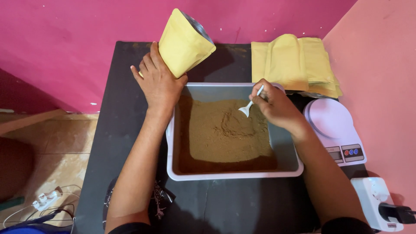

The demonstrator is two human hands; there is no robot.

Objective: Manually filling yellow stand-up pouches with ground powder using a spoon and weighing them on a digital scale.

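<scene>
My left hand [158, 82] grips an open yellow pouch [184, 43] with a silver lining, holding it tilted above the far left corner of a white rectangular tub [236, 175]. The tub is filled with brown powder [223, 132]. My right hand [275, 106] holds a small white plastic spoon [250, 105], its bowl just above the powder near the tub's far side. A shallow dent shows in the powder below the spoon.
A stack of flat yellow pouches [297, 65] lies at the back right of the dark table [117, 143]. A white kitchen scale [336, 130] stands right of the tub, with a white power adapter [377, 203] nearer me. Pink walls enclose the back and right.
</scene>
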